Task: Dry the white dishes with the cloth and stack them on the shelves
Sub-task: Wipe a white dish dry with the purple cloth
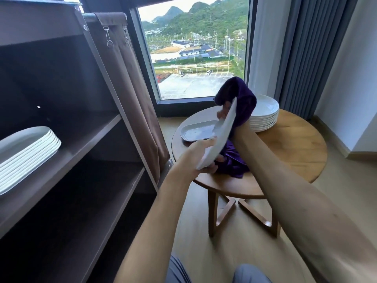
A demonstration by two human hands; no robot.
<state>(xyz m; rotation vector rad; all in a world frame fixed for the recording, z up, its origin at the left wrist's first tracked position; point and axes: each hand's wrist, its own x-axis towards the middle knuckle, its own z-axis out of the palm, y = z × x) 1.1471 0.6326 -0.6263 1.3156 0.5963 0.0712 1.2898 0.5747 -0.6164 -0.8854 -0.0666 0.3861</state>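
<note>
The left hand gripped the white oval plate by its lower end, tilted up on edge above the round wooden table. That let the right hand, wrapped in the purple cloth, rub it. At 9 o'clock, 1 stack of dried plates sat on the shelf.

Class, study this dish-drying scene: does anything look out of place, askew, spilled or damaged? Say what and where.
Nothing looks damaged or spilled. The oval dishes on the shelf and the round plates on the table sit in even stacks. One lone oval dish lies flat by the window. The held dish is tilted only because it is being wiped with the purple cloth.
</note>
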